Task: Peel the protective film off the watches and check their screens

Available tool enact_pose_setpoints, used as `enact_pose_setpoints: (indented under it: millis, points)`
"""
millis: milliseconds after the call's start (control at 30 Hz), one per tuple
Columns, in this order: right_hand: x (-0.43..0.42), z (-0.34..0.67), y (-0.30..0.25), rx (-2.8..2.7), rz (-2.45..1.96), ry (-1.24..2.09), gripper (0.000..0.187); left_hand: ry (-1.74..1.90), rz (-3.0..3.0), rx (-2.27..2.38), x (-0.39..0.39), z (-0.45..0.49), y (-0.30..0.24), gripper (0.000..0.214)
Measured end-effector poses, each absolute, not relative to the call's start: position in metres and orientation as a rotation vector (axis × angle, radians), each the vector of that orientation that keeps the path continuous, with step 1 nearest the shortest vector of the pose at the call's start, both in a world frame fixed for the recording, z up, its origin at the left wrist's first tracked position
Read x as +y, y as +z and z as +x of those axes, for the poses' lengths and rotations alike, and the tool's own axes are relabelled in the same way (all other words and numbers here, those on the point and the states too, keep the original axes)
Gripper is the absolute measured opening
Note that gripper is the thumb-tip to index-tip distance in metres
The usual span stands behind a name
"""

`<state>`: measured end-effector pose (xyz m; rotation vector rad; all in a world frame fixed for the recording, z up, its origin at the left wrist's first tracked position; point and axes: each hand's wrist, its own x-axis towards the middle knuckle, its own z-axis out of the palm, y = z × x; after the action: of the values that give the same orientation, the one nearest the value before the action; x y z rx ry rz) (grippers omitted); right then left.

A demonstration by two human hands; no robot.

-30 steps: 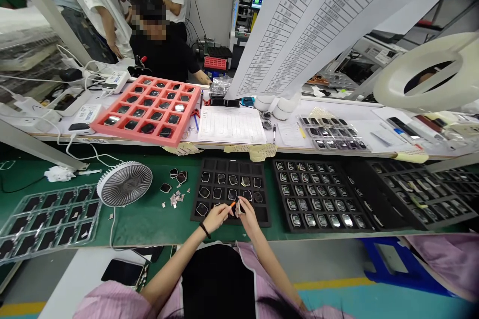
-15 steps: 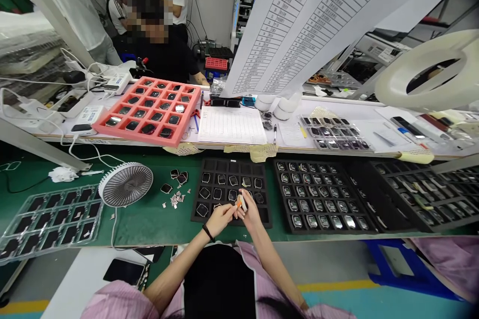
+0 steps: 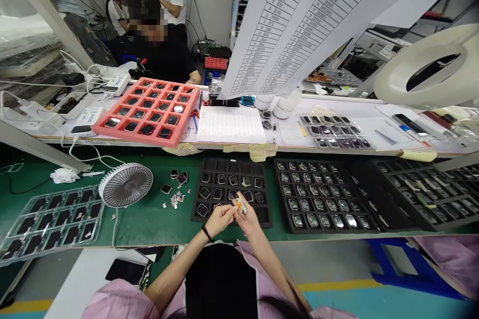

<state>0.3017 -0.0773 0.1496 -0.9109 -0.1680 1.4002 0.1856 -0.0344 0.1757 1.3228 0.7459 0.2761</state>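
My right hand (image 3: 250, 220) is closed around a small watch case (image 3: 242, 205), whose open inner side shows orange and yellow bits. Beside it, my left hand (image 3: 221, 219) pinches at the edge of the case, near an orange part; what its fingertips grip is too small to make out. Both hands hover over the front of a black foam tray (image 3: 232, 163) that holds several watch cases in its pockets. To the left on the green mat lie a few loose watch cases (image 3: 166, 188) and a small heap of little metallic pieces (image 3: 175, 200).
A round fan (image 3: 126, 184) and a clear tray of dark parts (image 3: 56, 219) stand at left. Another black tray (image 3: 322, 194) of watch cases sits at right. On the shelf are a red tray (image 3: 145, 112) and a printed form (image 3: 231, 124); a hanging barcode sheet (image 3: 292, 25) blocks some view.
My right hand has turned the watch case so its inner side with the coloured bits faces up more. My left hand stays pinched beside it.
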Motion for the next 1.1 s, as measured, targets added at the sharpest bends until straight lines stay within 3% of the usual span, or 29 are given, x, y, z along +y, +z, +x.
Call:
enact_pose_setpoints:
  millis: [267, 667, 933, 1100]
  points:
    - [-0.080, 0.287, 0.126, -0.250, -1.148, 1.265, 0.038, 0.351, 1.391, 0.866, -0.035, 0.195, 0.156, 0.053]
    - [-0.122, 0.343, 0.060, -0.666, -1.769, 0.774, 0.035, 0.216, 1.690, 1.629, 0.038, 0.098, 0.102, 0.019]
    - [-0.139, 0.341, 0.047, -1.045, -1.950, 0.648, 0.032, -0.001, 1.744, 1.755, 0.041, 0.082, 0.079, 0.039]
    - [-0.142, 0.324, 0.040, -1.733, -1.987, 0.468, 0.067, -0.030, 1.765, 1.700, 0.033, 0.087, 0.076, 0.039]
